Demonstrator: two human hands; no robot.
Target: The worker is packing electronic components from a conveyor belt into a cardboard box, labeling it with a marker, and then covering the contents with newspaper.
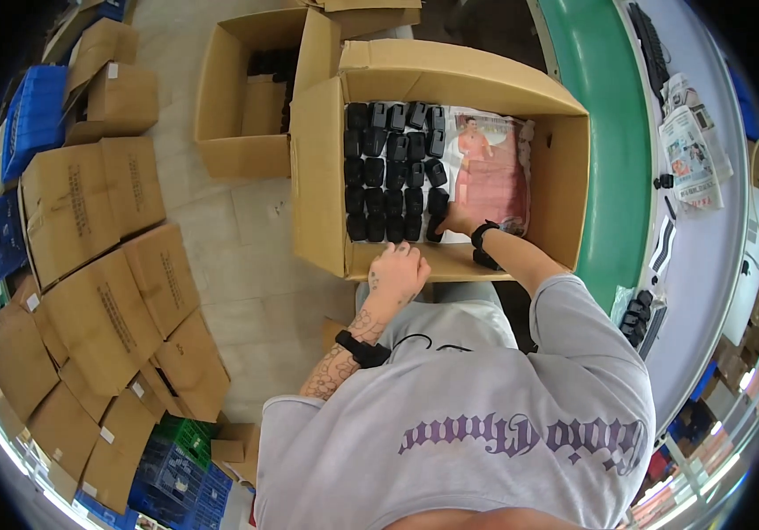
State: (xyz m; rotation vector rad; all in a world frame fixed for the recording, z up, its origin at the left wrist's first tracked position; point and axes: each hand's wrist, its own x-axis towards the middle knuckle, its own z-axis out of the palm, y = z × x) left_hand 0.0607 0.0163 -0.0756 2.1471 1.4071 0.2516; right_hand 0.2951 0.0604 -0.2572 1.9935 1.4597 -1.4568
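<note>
An open cardboard box (317,181) stands in front of me, with rows of small black plastic parts (373,172) filling its left side. My right hand (459,219) reaches into it over the near wall, its fingers closed around one black plastic part (438,203) at the near end of the rightmost row. At the near rim rests my left hand (400,269), its fingers curled over the cardboard edge. Printed paper (491,172) with a red picture covers the box's floor to the right of the rows. A few more black parts (485,258) sit by the near wall under my right forearm.
Behind on the left is a second open box (247,155) with dark parts inside. A green-edged worktable (613,168) curves along the right, holding newspaper (693,155) and a cluster of black parts (635,316). Cardboard cartons (92,309) and blue crates (176,486) line the left.
</note>
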